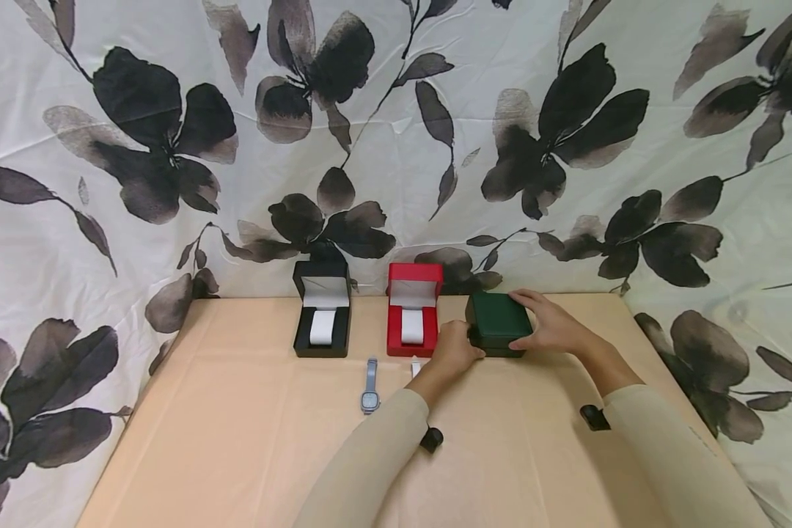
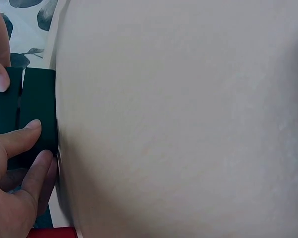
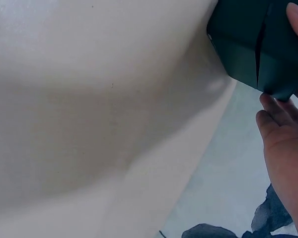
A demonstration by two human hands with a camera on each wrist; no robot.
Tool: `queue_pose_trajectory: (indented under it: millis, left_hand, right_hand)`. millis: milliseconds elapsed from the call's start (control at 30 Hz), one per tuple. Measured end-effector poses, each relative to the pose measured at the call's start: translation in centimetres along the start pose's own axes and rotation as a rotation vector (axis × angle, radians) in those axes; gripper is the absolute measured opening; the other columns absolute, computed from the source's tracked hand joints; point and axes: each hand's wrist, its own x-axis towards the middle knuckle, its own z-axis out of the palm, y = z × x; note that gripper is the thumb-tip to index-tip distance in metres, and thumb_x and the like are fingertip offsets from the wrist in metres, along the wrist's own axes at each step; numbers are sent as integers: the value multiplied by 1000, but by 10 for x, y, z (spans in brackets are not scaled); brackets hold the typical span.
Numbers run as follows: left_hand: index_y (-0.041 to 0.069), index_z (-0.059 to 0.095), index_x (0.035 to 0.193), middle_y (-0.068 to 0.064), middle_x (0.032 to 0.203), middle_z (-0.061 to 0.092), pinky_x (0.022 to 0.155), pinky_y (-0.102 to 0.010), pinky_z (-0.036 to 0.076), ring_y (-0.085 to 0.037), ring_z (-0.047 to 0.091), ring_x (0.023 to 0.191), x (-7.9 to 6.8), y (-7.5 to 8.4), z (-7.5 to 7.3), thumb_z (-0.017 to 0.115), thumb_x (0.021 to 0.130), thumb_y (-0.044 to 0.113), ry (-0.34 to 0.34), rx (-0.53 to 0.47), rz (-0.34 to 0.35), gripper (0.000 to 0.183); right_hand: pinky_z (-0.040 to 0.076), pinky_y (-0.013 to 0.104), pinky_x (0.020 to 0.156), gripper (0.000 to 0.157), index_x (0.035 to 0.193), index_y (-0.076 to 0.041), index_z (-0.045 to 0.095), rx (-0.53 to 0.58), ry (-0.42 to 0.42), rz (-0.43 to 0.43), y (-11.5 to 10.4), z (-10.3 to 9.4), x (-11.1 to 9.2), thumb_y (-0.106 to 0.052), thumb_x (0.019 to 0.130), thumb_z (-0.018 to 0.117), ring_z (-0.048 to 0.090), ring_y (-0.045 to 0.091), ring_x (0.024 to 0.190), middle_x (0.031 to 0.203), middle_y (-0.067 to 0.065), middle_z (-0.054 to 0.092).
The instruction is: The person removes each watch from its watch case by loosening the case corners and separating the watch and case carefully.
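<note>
A green watch box stands at the back right of the table. A thin gap runs between its lid and base. My left hand grips the base at its left side, with the thumb across the front. On the right, my right hand holds the lid between thumb and fingers. The inside of the green box is hidden. A watch with a blue-grey strap lies in front of the other boxes. The white strap of another watch shows beside my left wrist, mostly hidden.
An open black watch box with a white cushion stands at the back left. Next to it is an open red watch box with its own white cushion. Floral cloth hangs behind the table.
</note>
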Motion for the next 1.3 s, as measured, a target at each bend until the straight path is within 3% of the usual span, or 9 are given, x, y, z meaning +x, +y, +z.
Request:
queue_pose_trajectory:
  millis: [167, 500, 733, 967, 1300]
  left_hand:
    - [-2, 77, 109, -10, 100, 76, 81, -28, 59, -20, 67, 91, -1, 1, -1, 92, 76, 18, -5, 13, -31, 41]
    - [-1, 78, 109, -9, 97, 76, 78, -26, 58, -18, 66, 87, 0, 1, 0, 92, 77, 19, -7, 28, -28, 40]
    - [0, 79, 101, -8, 90, 75, 69, -23, 54, -15, 61, 79, 0, 1, 2, 93, 76, 18, 9, 36, -8, 34]
    - [1, 78, 93, -8, 84, 73, 64, -22, 49, -14, 59, 76, -1, 2, 0, 93, 76, 18, 4, 53, 0, 28]
    - [2, 75, 84, -8, 80, 70, 63, -22, 49, -16, 61, 77, -3, 4, 2, 93, 75, 16, 11, 66, 6, 24]
  right_hand:
    - [32, 72, 114, 107, 159, -3, 34, 20, -16, 2, -2, -3, 0, -44, 77, 89, 34, 52, 147, 163, 25, 31]
    - [30, 72, 116, 102, 160, -1, 30, 70, -66, 13, 0, -10, 2, -45, 84, 82, 30, 52, 149, 165, 28, 28]
    - [35, 69, 115, 96, 161, 0, 27, 184, -116, 28, -2, -16, 2, -38, 90, 79, 32, 54, 148, 166, 29, 24]
    - [40, 67, 112, 89, 161, 1, 26, 266, -152, 51, -3, -21, 4, -34, 95, 75, 37, 54, 145, 163, 30, 30]
    - [34, 70, 115, 82, 161, -4, 29, 311, -197, 114, 1, -27, 10, -37, 98, 71, 33, 53, 148, 162, 30, 33]
